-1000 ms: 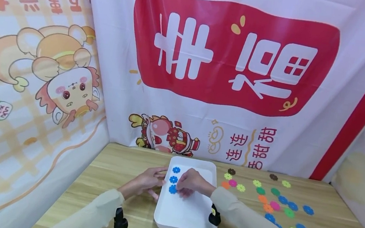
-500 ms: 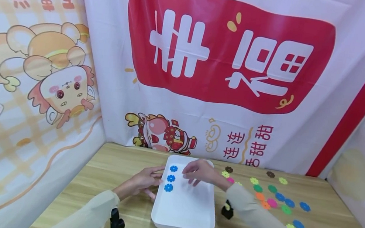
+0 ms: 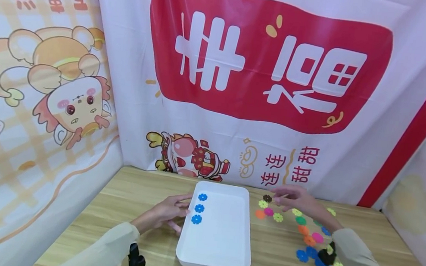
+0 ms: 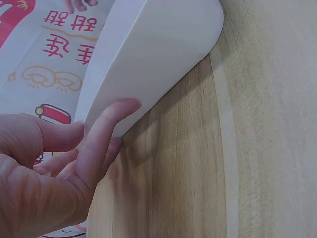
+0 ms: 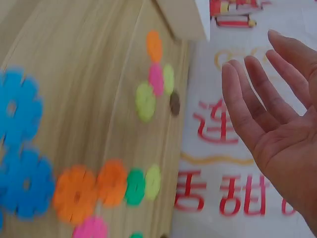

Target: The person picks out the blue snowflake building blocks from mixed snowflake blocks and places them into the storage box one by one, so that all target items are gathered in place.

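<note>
Bright light's flooding in, soft shadow's edging the tray point(image 4: 158, 54), discs point(image 5: 29, 168) are looking blurred in my right-wrist view!

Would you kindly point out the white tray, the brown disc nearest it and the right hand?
White tray point(image 3: 221, 242), head view: bare floor.
Brown disc point(image 5: 175, 103), right wrist view: visible middle.
Right hand point(image 5: 285, 141), right wrist view: palm.

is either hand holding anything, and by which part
Nothing looks gripped: the left hand touches the outside of the white tray; the right hand is empty.

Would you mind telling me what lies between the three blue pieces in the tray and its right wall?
The head view shows only the tray's bare floor between the blue pieces and that wall.
</note>
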Tool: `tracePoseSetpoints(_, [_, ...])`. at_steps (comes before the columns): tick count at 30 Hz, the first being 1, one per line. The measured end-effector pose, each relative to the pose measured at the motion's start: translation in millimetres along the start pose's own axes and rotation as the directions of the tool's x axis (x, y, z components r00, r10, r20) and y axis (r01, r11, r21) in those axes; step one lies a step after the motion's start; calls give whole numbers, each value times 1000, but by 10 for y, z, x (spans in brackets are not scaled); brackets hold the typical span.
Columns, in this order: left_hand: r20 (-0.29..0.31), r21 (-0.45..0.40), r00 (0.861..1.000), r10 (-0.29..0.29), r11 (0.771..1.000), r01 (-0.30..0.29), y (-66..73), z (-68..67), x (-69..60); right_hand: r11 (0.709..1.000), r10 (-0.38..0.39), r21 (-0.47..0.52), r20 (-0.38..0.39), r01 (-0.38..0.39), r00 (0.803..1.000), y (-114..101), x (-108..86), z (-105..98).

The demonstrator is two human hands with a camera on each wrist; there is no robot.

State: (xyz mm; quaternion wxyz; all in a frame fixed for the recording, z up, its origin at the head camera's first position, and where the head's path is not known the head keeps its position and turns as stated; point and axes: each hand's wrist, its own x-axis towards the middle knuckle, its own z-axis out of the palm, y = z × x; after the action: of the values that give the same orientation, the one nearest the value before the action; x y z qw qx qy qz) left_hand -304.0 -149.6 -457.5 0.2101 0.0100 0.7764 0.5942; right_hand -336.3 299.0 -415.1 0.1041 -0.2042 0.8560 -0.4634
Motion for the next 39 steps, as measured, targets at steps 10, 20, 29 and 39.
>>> tracePoseSetpoints(10, [-1, 7, 1000, 8, 1000, -8, 74, 69, 4, 989, 148, 1, -64, -148, 987, 500, -578, -537])
tracePoseSetpoints(20, [17, 9, 999, 34, 999, -34, 78, 124, 53, 933, 305, -144, -173, -330, 936, 904, -1208, -986])
tracePoseSetpoints(29, [-21, -1, 999, 29, 1000, -29, 32, 55, 0, 927, 313, -163, -165, -339, 935, 1547, -1604, -1247])
tracePoseSetpoints(39, [4, -28, 1000, 29, 999, -29, -39, -6, 0, 923, 316, -180, -156, -341, 936, 1695, -1713, -1116])
